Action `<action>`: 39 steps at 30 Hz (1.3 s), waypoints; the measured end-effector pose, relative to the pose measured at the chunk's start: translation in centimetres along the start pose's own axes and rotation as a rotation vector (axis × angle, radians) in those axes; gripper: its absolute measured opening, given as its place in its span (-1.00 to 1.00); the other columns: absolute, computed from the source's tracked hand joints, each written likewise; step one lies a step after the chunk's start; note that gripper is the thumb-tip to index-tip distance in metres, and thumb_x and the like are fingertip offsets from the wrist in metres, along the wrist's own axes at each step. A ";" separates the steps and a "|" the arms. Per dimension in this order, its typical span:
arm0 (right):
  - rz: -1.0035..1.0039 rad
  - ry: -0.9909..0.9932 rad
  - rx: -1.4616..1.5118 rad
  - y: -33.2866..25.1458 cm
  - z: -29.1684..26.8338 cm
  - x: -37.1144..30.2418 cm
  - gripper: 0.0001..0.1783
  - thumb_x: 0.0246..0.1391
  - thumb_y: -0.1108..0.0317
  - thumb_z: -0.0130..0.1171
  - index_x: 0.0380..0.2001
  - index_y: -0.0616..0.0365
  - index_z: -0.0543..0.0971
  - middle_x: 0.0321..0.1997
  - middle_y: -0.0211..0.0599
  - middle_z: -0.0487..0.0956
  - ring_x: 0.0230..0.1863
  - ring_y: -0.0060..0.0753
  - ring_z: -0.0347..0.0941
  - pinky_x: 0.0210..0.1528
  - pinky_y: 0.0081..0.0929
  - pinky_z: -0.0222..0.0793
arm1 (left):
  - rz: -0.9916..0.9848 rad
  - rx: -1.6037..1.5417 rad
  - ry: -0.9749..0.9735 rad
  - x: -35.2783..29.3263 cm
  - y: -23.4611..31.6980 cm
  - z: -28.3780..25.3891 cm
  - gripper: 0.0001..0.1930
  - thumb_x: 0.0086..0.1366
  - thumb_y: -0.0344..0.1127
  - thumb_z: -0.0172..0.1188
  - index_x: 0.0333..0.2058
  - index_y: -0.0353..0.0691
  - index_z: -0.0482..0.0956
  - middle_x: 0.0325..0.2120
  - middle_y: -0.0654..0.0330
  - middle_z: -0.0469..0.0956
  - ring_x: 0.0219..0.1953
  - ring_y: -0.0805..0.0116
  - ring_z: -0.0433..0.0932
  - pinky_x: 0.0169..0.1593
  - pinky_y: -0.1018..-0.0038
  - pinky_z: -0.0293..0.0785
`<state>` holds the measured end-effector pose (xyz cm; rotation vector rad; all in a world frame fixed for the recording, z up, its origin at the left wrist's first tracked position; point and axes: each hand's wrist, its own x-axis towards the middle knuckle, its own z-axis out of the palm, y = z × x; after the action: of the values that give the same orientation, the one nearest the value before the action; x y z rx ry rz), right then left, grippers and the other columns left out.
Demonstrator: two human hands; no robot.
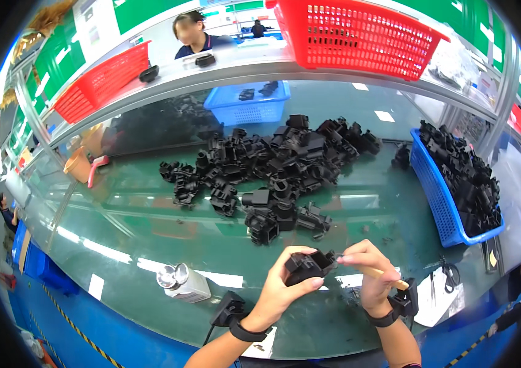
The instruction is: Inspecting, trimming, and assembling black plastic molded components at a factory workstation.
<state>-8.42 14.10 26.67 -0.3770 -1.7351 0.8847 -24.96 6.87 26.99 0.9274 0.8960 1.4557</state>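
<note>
My left hand (277,287) is closed round a black moulded plastic part (307,266), held above the near side of the green table (150,245). The fingers wrap its far side and the thumb presses the near side. In my right hand (373,277) is a slim tool with a tan handle (401,284), gripped like a pen. The tool's tip reaches toward the right edge of the part; whether it touches, I cannot tell. Just beyond my hands lies a large heap of similar black plastic parts (291,156). Both wrists wear black bands with small black devices.
A blue basket (433,202) full of black parts stands at the right, another blue basket (247,113) at the back. Red baskets (358,40) sit on the shelf above. A grey-white canister (190,287) stands left of my hands; an orange pot (78,164) is farther left. A person (196,40) is beyond.
</note>
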 end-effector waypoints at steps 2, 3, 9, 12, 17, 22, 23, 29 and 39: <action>-0.014 0.001 0.069 -0.3 0.0 -0.2 -0.27 0.12 -0.25 -0.41 -0.29 0.19 0.53 -0.40 -0.16 0.54 -0.40 -0.33 0.44 -0.33 -0.48 0.34 | 0.004 0.027 -0.008 0.2 0.0 0.0 -0.51 0.02 -0.46 0.30 -0.06 -0.23 0.32 -0.20 0.22 0.42 -0.14 0.49 0.42 -0.05 0.57 0.36; -0.038 -0.005 0.146 -0.4 0.0 -0.2 -0.40 0.19 -0.12 -0.25 -0.30 0.19 0.58 -0.36 -0.23 0.53 -0.42 -0.36 0.43 -0.34 -0.53 0.34 | 0.031 0.057 -0.018 0.3 0.0 0.1 -0.52 0.02 -0.46 0.30 -0.06 -0.22 0.32 -0.20 0.22 0.42 -0.13 0.48 0.42 -0.05 0.57 0.36; 0.000 -0.015 -0.069 -1.9 0.3 0.1 -0.70 -0.20 0.62 0.21 -0.28 0.25 0.54 -0.34 -0.18 0.56 -0.34 -0.34 0.48 -0.31 -0.51 0.40 | 0.072 0.107 -0.020 0.2 0.0 0.1 -0.52 0.02 -0.46 0.30 -0.07 -0.24 0.32 -0.20 0.20 0.43 -0.13 0.47 0.44 -0.05 0.55 0.36; 0.088 0.021 -0.002 -2.3 0.7 0.1 -0.69 -0.19 0.62 0.22 -0.26 0.27 0.53 -0.31 -0.17 0.59 -0.22 -0.22 0.52 -0.17 -0.46 0.43 | 0.130 0.211 -0.004 0.2 -0.1 -0.3 -0.52 0.02 -0.45 0.31 -0.07 -0.25 0.32 -0.19 0.20 0.43 -0.14 0.48 0.44 -0.08 0.57 0.37; -0.045 -0.141 -0.025 -1.4 0.0 0.4 -0.77 -0.14 0.58 0.18 -0.32 0.24 0.46 -0.23 0.03 0.57 -0.11 -0.05 0.50 -0.03 -0.23 0.40 | 0.150 0.283 0.037 0.2 0.1 -0.3 -0.51 0.00 -0.44 0.33 -0.09 -0.26 0.33 -0.20 0.20 0.43 -0.16 0.49 0.44 -0.11 0.59 0.39; -0.048 -0.153 -0.014 -1.5 0.2 0.5 -0.83 -0.14 0.59 0.17 -0.41 0.22 0.44 -0.21 0.02 0.57 -0.13 -0.03 0.51 -0.05 -0.25 0.41 | 0.151 0.347 0.076 0.3 0.2 -0.6 -0.51 -0.03 -0.42 0.35 -0.11 -0.27 0.35 -0.20 0.20 0.43 -0.16 0.48 0.44 -0.11 0.57 0.38; -0.043 -0.162 -0.034 -1.6 0.2 0.6 -0.84 -0.14 0.59 0.17 -0.42 0.22 0.44 -0.22 0.01 0.57 -0.14 -0.04 0.51 -0.07 -0.26 0.41 | 0.178 0.379 0.083 0.3 0.1 -0.6 -0.51 -0.04 -0.42 0.36 -0.11 -0.27 0.36 -0.20 0.19 0.43 -0.16 0.47 0.44 -0.10 0.56 0.38; -0.130 -0.178 -0.166 -1.1 0.2 0.6 -0.83 -0.17 0.59 0.17 -0.44 0.21 0.44 -0.28 -0.07 0.59 -0.23 -0.12 0.53 -0.17 -0.33 0.45 | 0.200 0.428 0.114 0.3 -0.1 -0.7 -0.51 -0.07 -0.40 0.38 -0.14 -0.28 0.38 -0.20 0.17 0.44 -0.15 0.43 0.45 -0.08 0.53 0.37; -0.022 0.067 -0.227 -0.6 0.1 -0.4 -0.90 -0.03 0.61 0.07 -0.39 0.28 0.41 -0.27 0.01 0.53 -0.25 -0.23 0.53 -0.22 -0.36 0.47 | 0.004 0.308 0.055 -0.1 0.6 -0.2 -0.47 -0.08 -0.30 0.34 -0.13 -0.32 0.35 -0.26 0.12 0.45 -0.19 0.41 0.45 -0.10 0.53 0.37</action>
<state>-8.25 13.34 26.81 -0.5306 -1.7788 0.6530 -25.37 6.73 27.49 1.1192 1.1823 1.3742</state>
